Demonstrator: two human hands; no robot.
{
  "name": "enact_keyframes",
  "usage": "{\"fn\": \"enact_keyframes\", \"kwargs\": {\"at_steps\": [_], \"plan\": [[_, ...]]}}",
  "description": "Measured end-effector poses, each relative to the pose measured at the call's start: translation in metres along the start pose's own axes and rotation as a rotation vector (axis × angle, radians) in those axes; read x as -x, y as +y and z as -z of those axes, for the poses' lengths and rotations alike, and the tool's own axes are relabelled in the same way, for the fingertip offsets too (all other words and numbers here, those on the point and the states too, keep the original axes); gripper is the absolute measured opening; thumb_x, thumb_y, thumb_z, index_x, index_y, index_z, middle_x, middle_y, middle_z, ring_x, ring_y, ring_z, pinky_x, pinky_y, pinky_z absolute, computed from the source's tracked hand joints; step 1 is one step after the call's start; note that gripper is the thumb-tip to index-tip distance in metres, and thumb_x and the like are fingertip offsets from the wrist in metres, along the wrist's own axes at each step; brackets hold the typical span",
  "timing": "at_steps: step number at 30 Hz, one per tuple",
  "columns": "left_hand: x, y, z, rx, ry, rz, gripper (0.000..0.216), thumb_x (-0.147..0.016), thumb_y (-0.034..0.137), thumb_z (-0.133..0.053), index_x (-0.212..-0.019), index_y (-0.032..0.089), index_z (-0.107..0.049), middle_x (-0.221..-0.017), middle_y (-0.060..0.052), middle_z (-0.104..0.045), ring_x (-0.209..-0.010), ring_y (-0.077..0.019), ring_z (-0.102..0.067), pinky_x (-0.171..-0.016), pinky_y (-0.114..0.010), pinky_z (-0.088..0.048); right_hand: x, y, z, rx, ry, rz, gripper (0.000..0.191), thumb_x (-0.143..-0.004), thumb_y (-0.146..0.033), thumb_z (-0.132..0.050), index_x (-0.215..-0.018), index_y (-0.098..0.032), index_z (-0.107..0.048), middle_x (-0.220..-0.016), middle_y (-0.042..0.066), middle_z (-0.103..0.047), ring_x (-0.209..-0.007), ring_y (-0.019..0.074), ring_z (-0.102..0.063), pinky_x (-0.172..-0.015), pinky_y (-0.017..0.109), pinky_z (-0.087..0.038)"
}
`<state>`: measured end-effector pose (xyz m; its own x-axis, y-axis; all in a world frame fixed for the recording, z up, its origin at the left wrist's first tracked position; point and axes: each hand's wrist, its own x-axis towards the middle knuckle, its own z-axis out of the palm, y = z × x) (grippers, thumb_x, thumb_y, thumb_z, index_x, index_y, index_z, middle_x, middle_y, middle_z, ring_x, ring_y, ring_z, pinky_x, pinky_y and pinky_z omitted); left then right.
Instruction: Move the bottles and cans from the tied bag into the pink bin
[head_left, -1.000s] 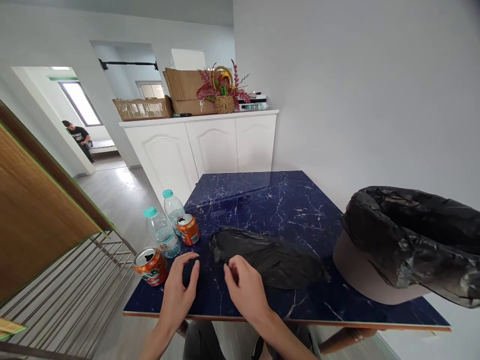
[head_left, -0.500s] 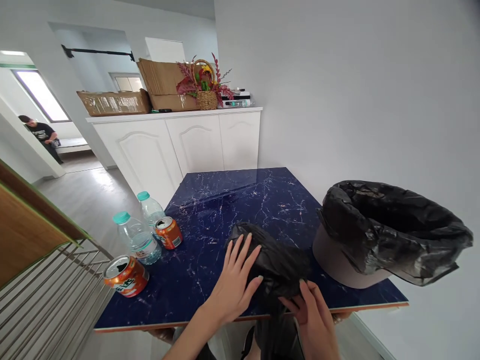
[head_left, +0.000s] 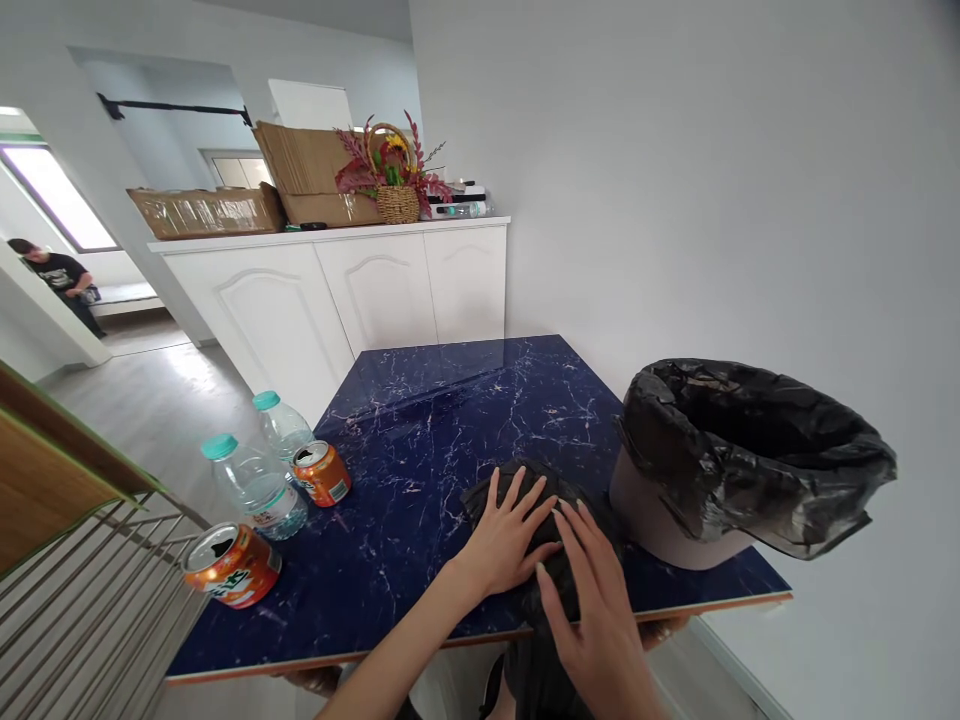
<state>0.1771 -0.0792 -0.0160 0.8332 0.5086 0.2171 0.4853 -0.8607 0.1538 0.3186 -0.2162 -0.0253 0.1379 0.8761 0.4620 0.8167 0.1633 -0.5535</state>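
Observation:
A black plastic bag [head_left: 551, 478] lies bunched on the dark blue marbled table [head_left: 420, 440], part of it hanging over the front edge. My left hand [head_left: 506, 535] rests flat on the bag with fingers spread. Close beside it, my right hand [head_left: 592, 590] also lies over the bag, fingers stretched out and the thumb apart. Both hands cover much of the bag. Just right of them stands a bin [head_left: 667, 515] lined with another black bag [head_left: 757, 460], folded over its rim.
Two orange cans [head_left: 234, 565] and two clear bottles with teal caps [head_left: 262, 490] stand along the table's left side. A metal rack [head_left: 97, 590] adjoins that edge. Behind the table is a white cabinet [head_left: 360, 290] bearing cardboard boxes and a flower basket [head_left: 397, 203]. A person [head_left: 60, 280] sits far left.
My right hand has let go of the bag's edge and moved onto it, beside my left hand. The bag looks flatter and more compact. The view has shifted slightly right.

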Motion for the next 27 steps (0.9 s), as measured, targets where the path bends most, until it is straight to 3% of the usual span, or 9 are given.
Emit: {"fn": "enact_keyframes", "kwargs": {"at_steps": [3, 7, 12, 16, 19, 22, 24, 25, 27], "plan": [[0.003, -0.005, -0.004, 0.007, -0.029, 0.004, 0.070, -0.112, 0.056, -0.036, -0.173, 0.034, -0.013, -0.179, -0.005, -0.023, -0.166, -0.0379, -0.012, -0.132, -0.073, -0.010, -0.004, 0.019, -0.025, 0.096, -0.165, -0.056, 0.078, -0.110, -0.056, -0.040, -0.175, -0.029, -0.006, -0.179, 0.008, -0.022, -0.164, 0.0415, -0.022, -0.128, 0.071, -0.032], [0.012, -0.016, 0.002, 0.034, -0.049, 0.019, 0.070, -0.111, 0.059, -0.036, -0.173, 0.034, -0.015, -0.178, -0.004, -0.024, -0.166, -0.0345, -0.017, -0.134, -0.064, -0.018, 0.002, 0.047, -0.043, 0.187, -0.210, -0.081, 0.080, -0.109, -0.061, -0.041, -0.175, -0.024, -0.016, -0.177, 0.010, -0.026, -0.162, 0.0413, -0.026, -0.130, 0.070, -0.029], [0.032, -0.025, 0.025, 0.071, 0.000, -0.018, 0.058, -0.113, 0.048, -0.040, -0.168, 0.030, -0.036, -0.175, -0.005, -0.034, -0.166, -0.0280, -0.020, -0.136, -0.056, -0.024, 0.014, 0.037, -0.020, 0.189, -0.212, 0.067, 0.083, -0.106, -0.062, -0.050, -0.175, -0.034, -0.010, -0.178, 0.004, -0.020, -0.163, 0.0427, -0.022, -0.125, 0.075, -0.034], [0.049, -0.023, 0.040, 0.169, 0.027, -0.067, 0.040, -0.113, 0.037, -0.042, -0.149, 0.031, -0.060, -0.160, -0.002, -0.058, -0.161, -0.0230, -0.035, -0.135, -0.051, -0.029, 0.031, 0.039, -0.008, 0.165, -0.192, 0.293, 0.082, -0.106, -0.053, -0.057, -0.174, -0.040, -0.012, -0.173, 0.003, -0.037, -0.157, 0.0416, -0.039, -0.119, 0.070, -0.047], [0.060, -0.019, 0.046, 0.237, 0.045, -0.046, 0.040, -0.109, 0.047, -0.053, -0.144, 0.030, -0.064, -0.154, -0.004, -0.065, -0.157, -0.0251, -0.044, -0.133, -0.050, -0.033, 0.045, 0.057, -0.013, 0.162, -0.148, 0.343, 0.067, -0.109, -0.037, -0.052, -0.171, -0.043, -0.026, -0.166, 0.001, -0.049, -0.148, 0.0371, -0.053, -0.114, 0.064, -0.056], [0.067, -0.018, 0.049, 0.276, 0.040, -0.053, 0.068, -0.092, 0.066, -0.072, -0.147, 0.028, -0.062, -0.154, -0.009, -0.064, -0.155, -0.0316, -0.047, -0.132, -0.051, -0.033, 0.050, 0.071, -0.013, 0.067, -0.188, 0.276, 0.053, -0.110, -0.029, -0.046, -0.160, -0.045, -0.050, -0.160, -0.002, -0.057, -0.148, 0.0341, -0.054, -0.117, 0.063, -0.053], [0.070, -0.020, 0.051, 0.286, 0.032, -0.068, 0.081, -0.083, 0.071, -0.079, -0.149, 0.028, -0.061, -0.155, -0.011, -0.062, -0.154, -0.0343, -0.047, -0.131, -0.053, -0.034, 0.047, 0.072, -0.005, -0.049, -0.267, 0.159, 0.047, -0.110, -0.030, -0.043, -0.151, -0.044, -0.061, -0.157, -0.004, -0.060, -0.151, 0.0330, -0.051, -0.116, 0.060, -0.055], [0.072, -0.022, 0.052, 0.289, 0.029, -0.071, 0.078, -0.084, 0.068, -0.080, -0.149, 0.028, -0.061, -0.155, -0.010, -0.063, -0.153, -0.0339, -0.048, -0.130, -0.052, -0.035, 0.044, 0.071, 0.001, -0.119, -0.312, 0.092, 0.044, -0.110, -0.034, -0.043, -0.148, -0.043, -0.064, -0.155, -0.003, -0.063, -0.151, 0.0329, -0.051, -0.113, 0.057, -0.058], [0.077, -0.026, 0.055, 0.305, 0.027, -0.066, 0.054, -0.096, 0.054, -0.072, -0.144, 0.031, -0.065, -0.149, -0.007, -0.068, -0.150, -0.0304, -0.051, -0.128, -0.050, -0.039, 0.034, 0.065, 0.015, -0.267, -0.388, -0.028, 0.042, -0.110, -0.042, -0.044, -0.142, -0.040, -0.070, -0.145, 0.001, -0.071, -0.142, 0.0331, -0.061, -0.104, 0.048, -0.064]]}}
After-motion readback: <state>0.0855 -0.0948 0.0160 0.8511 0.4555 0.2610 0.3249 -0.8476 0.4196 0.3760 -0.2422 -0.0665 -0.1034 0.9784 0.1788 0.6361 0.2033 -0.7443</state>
